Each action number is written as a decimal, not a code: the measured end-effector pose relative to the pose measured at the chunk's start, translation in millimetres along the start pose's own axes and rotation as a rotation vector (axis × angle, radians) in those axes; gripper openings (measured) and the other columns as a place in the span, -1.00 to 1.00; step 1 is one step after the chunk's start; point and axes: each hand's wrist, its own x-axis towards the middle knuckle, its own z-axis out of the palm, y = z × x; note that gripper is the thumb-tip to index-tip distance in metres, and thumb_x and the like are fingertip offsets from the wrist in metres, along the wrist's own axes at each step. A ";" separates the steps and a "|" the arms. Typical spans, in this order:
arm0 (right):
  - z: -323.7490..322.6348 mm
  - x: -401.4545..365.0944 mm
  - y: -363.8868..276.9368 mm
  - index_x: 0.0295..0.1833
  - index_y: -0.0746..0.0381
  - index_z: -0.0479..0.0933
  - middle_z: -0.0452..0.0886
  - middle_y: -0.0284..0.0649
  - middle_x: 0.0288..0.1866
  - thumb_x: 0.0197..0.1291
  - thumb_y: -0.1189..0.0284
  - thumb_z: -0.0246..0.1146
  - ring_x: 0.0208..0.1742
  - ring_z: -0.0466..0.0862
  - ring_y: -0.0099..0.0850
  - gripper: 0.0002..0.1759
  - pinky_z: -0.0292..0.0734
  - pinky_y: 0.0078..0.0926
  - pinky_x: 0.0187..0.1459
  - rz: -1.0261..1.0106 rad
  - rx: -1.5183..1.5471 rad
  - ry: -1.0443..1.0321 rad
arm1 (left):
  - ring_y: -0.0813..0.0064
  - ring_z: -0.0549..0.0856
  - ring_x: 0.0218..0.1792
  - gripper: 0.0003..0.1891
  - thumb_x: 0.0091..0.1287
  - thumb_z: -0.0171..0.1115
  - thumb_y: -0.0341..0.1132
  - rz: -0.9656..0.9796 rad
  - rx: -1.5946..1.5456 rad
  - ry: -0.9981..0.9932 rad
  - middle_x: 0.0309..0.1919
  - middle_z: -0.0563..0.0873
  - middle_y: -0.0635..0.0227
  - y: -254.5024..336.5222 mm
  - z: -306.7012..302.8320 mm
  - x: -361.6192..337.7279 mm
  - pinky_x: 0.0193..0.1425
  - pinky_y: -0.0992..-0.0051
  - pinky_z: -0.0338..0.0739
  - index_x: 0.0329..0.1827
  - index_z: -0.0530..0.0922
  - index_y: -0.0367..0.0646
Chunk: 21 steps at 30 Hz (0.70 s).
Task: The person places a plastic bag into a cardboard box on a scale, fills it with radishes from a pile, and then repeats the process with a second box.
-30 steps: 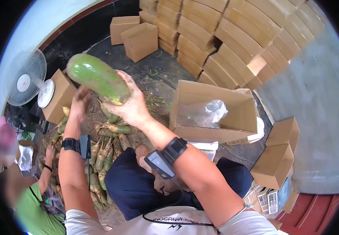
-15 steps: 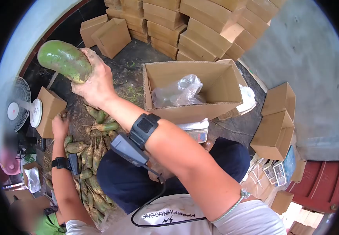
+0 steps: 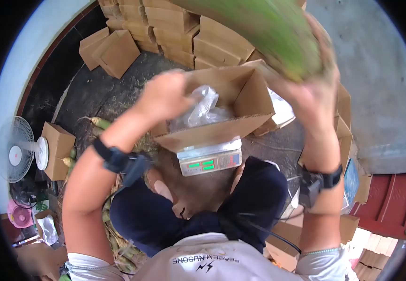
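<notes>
Hands: right hand grips green gourd; left hand state unclear; shirt reads PEACEMINUSONE.

A dark, dusty floor is seen, with a pale wall rising at the left above a reddish band. A grey concrete wall is shown at the right, and red woodwork below it. Closed brown cartons are stacked at the back. A white standing fan is set by the left wall. Everything is evenly lit by soft daylight.
</notes>
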 end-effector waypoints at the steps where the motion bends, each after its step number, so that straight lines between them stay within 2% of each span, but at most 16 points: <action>1: -23.0 -7.3 4.5 0.25 0.34 0.35 0.49 -0.14 0.20 -0.28 0.54 0.51 0.15 0.56 -0.32 -0.15 0.46 -0.38 0.21 -0.024 -0.159 0.008 | 0.08 0.66 -0.03 -0.60 0.12 0.33 -0.15 0.044 0.057 -0.008 -0.15 0.68 0.06 9.8 20.5 16.9 0.08 0.25 0.54 -0.04 0.61 -0.19; 2: -46.1 -14.6 9.0 0.26 0.33 0.37 0.48 -0.13 0.22 -0.29 0.55 0.49 0.17 0.54 -0.31 -0.16 0.44 -0.38 0.23 -0.047 -0.319 0.020 | 0.07 0.66 -0.05 -0.58 0.09 0.36 -0.12 0.062 0.115 0.020 -0.16 0.67 0.06 23.4 38.8 28.5 0.06 0.22 0.55 -0.06 0.62 -0.19; 3: -62.9 -28.0 16.0 0.25 0.31 0.38 0.47 -0.14 0.24 -0.28 0.57 0.49 0.19 0.53 -0.31 -0.17 0.42 -0.37 0.25 0.050 -0.323 0.032 | 0.07 0.65 -0.06 -0.56 0.06 0.39 -0.09 0.077 0.171 0.042 -0.16 0.66 0.06 33.3 57.0 37.7 0.05 0.19 0.55 -0.08 0.62 -0.19; 6: -93.8 -69.5 48.7 0.26 0.34 0.37 0.46 -0.12 0.24 -0.29 0.60 0.48 0.24 0.49 -0.31 -0.16 0.37 -0.34 0.29 0.240 -0.253 0.076 | 0.01 0.67 -0.11 -0.65 0.07 0.35 -0.22 0.106 0.436 -0.052 -0.16 0.67 0.06 31.7 108.4 61.2 0.00 0.18 0.58 -0.11 0.62 -0.21; 9: -112.8 -98.4 75.8 0.26 0.35 0.36 0.44 -0.10 0.26 -0.29 0.63 0.46 0.27 0.47 -0.29 -0.16 0.35 -0.32 0.30 0.363 -0.266 0.037 | 0.01 0.69 -0.16 -0.69 0.05 0.30 -0.35 -0.026 0.435 -0.369 -0.23 0.69 0.06 16.8 108.1 85.0 -0.06 0.18 0.60 -0.11 0.61 -0.24; 11: -122.6 -116.9 93.6 0.26 0.36 0.36 0.43 -0.09 0.26 -0.29 0.65 0.46 0.28 0.46 -0.27 -0.17 0.34 -0.31 0.31 0.426 -0.195 0.013 | 0.14 0.72 -0.07 -0.75 0.17 0.16 -0.44 -0.073 0.415 -0.320 -0.17 0.71 0.04 -3.2 92.8 89.1 -0.08 0.28 0.63 -0.11 0.65 -0.26; 13: -128.6 -123.2 104.8 0.26 0.36 0.36 0.42 -0.09 0.28 -0.30 0.68 0.45 0.28 0.46 -0.27 -0.16 0.35 -0.31 0.31 0.377 -0.211 -0.066 | 0.25 0.75 -0.16 -0.77 0.16 0.13 -0.49 -0.093 0.052 0.081 -0.30 0.72 0.03 -31.3 86.3 76.1 -0.13 0.37 0.63 -0.14 0.64 -0.32; 15: -128.0 -117.9 107.2 0.27 0.36 0.35 0.41 -0.09 0.28 -0.30 0.68 0.45 0.28 0.45 -0.28 -0.15 0.35 -0.31 0.31 0.360 -0.214 -0.145 | 0.42 0.70 -0.24 -0.80 0.35 0.12 -0.38 -0.420 -0.496 0.092 -0.39 0.66 0.29 -44.0 70.7 63.5 -0.21 0.44 0.58 -0.07 0.56 -0.31; 18: -117.0 -96.6 108.1 0.22 0.36 0.42 0.50 -0.08 0.20 -0.36 0.69 0.41 0.24 0.50 -0.27 -0.18 0.38 -0.33 0.28 0.367 -0.225 -0.286 | 0.62 0.58 -0.33 -0.77 0.42 0.08 -0.33 -0.552 -1.089 0.296 -0.34 0.59 0.41 -42.5 61.4 36.1 -0.18 0.56 0.52 0.00 0.51 -0.31; 21: -97.2 -70.1 110.5 0.17 0.31 0.47 0.58 -0.10 0.11 -0.40 0.69 0.37 0.16 0.58 -0.22 -0.22 0.45 -0.35 0.21 0.297 -0.308 -0.461 | 0.67 0.48 -0.39 -0.76 0.43 0.06 -0.37 -0.592 -1.567 0.262 -0.35 0.53 0.44 -62.7 58.9 16.1 -0.20 0.62 0.45 0.08 0.47 -0.27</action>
